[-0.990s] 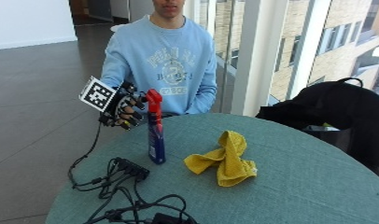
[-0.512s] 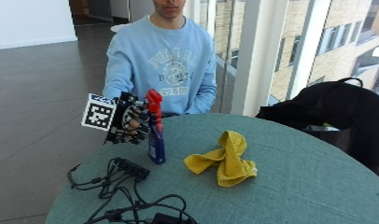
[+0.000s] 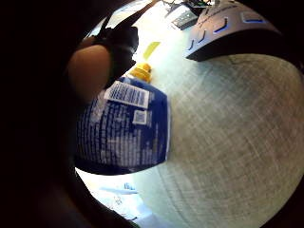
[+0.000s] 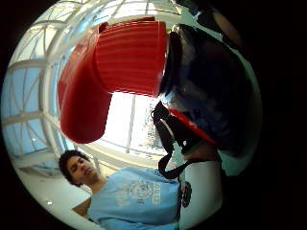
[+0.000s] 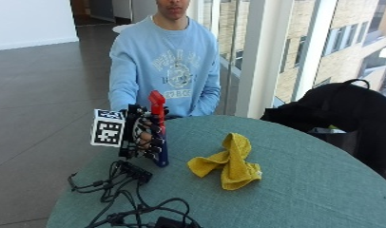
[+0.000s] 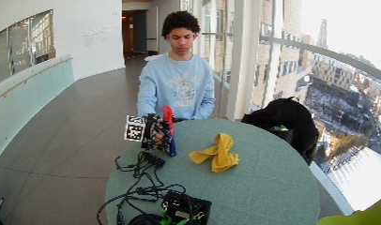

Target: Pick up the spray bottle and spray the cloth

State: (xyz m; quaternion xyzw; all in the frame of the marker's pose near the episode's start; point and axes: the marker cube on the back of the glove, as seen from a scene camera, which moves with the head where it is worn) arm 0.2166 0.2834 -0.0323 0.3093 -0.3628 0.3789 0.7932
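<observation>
Hands [image 5: 145, 135] grip spray bottle [image 5: 159, 124]; palm view shows label [image 3: 127, 93]

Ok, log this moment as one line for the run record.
phase: grasp | right hand: grips spray bottle, upright on table | yellow cloth: crumpled beside bottle, apart | spray: not yet

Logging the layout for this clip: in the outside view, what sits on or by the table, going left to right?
Gloved right hand gripping the spray bottle → yellow cloth → black bag beside the table's far edge.
</observation>
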